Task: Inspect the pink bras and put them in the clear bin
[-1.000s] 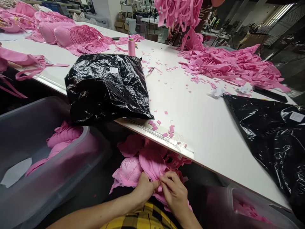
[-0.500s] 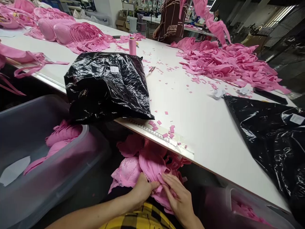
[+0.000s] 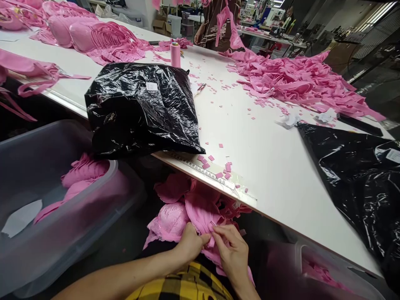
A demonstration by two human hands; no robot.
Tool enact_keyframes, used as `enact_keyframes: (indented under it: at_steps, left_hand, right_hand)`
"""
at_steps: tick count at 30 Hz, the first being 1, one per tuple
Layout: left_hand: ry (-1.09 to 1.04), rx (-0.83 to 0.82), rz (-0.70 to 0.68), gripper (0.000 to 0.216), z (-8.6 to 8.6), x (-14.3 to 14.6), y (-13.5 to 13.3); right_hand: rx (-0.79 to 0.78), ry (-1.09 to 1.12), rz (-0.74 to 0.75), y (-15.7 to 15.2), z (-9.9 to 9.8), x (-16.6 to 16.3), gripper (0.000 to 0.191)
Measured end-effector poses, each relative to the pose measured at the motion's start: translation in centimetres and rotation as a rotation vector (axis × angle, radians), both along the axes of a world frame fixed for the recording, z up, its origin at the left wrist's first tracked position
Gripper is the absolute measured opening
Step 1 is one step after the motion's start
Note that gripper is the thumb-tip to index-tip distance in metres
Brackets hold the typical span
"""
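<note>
A pile of pink bras lies in my lap, below the edge of the white table. My left hand is closed on the pink fabric of the top bra. My right hand pinches the same fabric right beside it, fingertips nearly touching the left hand's. Both hands sit low in the view, in front of my yellow-and-black checked clothing.
A black plastic bag lies on the table edge, another black bag at right. Grey bins with pink pieces stand at left and lower right. Pink scraps, a pink thread spool, heaps of pink straps. A person stands across the table.
My hands stay on the bra and have shifted their grip slightly. The person across the table has lowered the armful of pink straps onto the heap.
</note>
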State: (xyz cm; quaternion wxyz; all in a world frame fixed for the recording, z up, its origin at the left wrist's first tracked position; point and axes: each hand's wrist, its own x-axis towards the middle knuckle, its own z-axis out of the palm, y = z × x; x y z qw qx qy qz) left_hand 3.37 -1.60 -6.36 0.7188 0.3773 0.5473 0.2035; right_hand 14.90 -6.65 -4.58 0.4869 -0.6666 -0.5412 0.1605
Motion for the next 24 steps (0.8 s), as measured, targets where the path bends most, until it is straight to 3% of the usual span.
enact_keyframes:
  at_steps: [6, 9, 12, 17, 19, 22, 24]
  left_hand:
    - [-0.009, 0.015, -0.006, 0.013, 0.2, 0.0, 0.3]
    - [0.012, 0.081, -0.071, 0.012, 0.3, -0.1, 0.4]
    - [0.052, 0.109, -0.170, 0.017, 0.6, 0.1, 0.6]
    - [0.057, 0.047, -0.346, 0.028, 2.0, -1.1, 1.2]
    - [0.145, 0.189, -0.432, 0.034, 3.0, -2.0, 1.6]
    - [0.420, 0.701, -0.521, 0.028, 4.5, -2.6, 2.3]
    - [0.582, 0.924, -0.589, 0.020, 4.9, -2.0, 2.8]
  right_hand:
    - [-0.113, -0.009, -0.118, 0.6, -0.4, 0.5, 0.016]
    - [-0.158, -0.020, -0.055, 0.4, -0.6, 1.0, 0.014]
    - [-0.075, -0.063, 0.007, 1.1, -0.7, 0.6, 0.012]
    - [-0.046, -0.090, 0.051, 1.8, -1.2, 0.3, 0.016]
    - [-0.052, -0.080, 0.097, 1.3, -1.4, 0.8, 0.018]
    - [-0.039, -0.049, 0.166, 0.5, -1.4, 1.4, 0.023]
    - [-0.037, -0.016, 0.181, 0.2, -1.4, 1.6, 0.023]
